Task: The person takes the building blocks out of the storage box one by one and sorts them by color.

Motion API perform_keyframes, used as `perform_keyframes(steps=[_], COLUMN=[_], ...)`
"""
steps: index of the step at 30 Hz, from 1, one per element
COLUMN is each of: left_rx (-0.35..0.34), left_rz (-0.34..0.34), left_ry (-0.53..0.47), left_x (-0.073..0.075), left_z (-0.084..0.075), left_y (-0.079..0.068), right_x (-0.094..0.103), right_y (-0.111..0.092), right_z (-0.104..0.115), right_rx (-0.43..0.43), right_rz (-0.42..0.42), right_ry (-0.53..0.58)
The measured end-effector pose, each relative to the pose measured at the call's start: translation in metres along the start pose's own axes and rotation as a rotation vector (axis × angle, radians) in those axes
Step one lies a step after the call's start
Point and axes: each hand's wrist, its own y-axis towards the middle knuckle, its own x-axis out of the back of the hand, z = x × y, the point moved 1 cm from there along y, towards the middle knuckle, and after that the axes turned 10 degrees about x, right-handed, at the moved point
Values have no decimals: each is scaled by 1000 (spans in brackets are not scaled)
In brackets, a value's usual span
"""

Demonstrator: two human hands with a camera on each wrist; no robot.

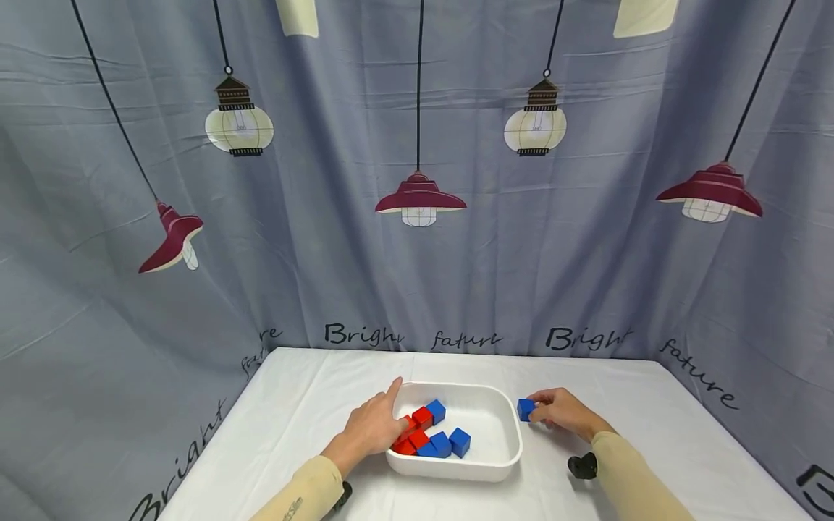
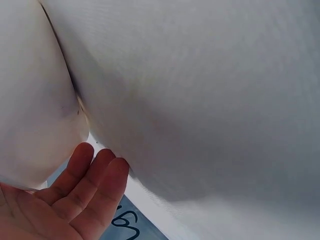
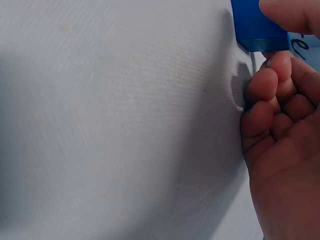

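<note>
A white tray [image 1: 456,470] with rounded corners stands on the table. My left hand [image 1: 373,425] holds it at the left side, thumb over the rim and fingers along the outside. In the left wrist view the fingers [image 2: 105,195] lie against the tray's outer wall [image 2: 40,100]. Just right of the tray, my right hand [image 1: 565,412] pinches a blue cube [image 1: 525,409] between thumb and fingertips. The right wrist view shows the same blue cube [image 3: 255,25] under the thumb, the other fingers [image 3: 260,120] curled low by the cloth.
Several red cubes [image 1: 423,417] and blue cubes [image 1: 460,442] lie in the tray's left half, some partly behind the left thumb. White cloth [image 1: 313,405] covers the table. A grey curtain [image 1: 482,282] printed with lamps rises around its back and sides.
</note>
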Motion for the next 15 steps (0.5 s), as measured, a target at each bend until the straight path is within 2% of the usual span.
perform_keyframes(steps=[9,15], left_rx=[-6,-15], left_rz=[9,-5], left_ry=[23,22], left_x=[-3,1], left_z=[-1,-1], left_y=[0,2], right_x=[-4,-5], right_y=[-8,-5], right_z=[-5,1], right_rx=[22,15], right_rz=[-24,-58], right_ry=[12,-13])
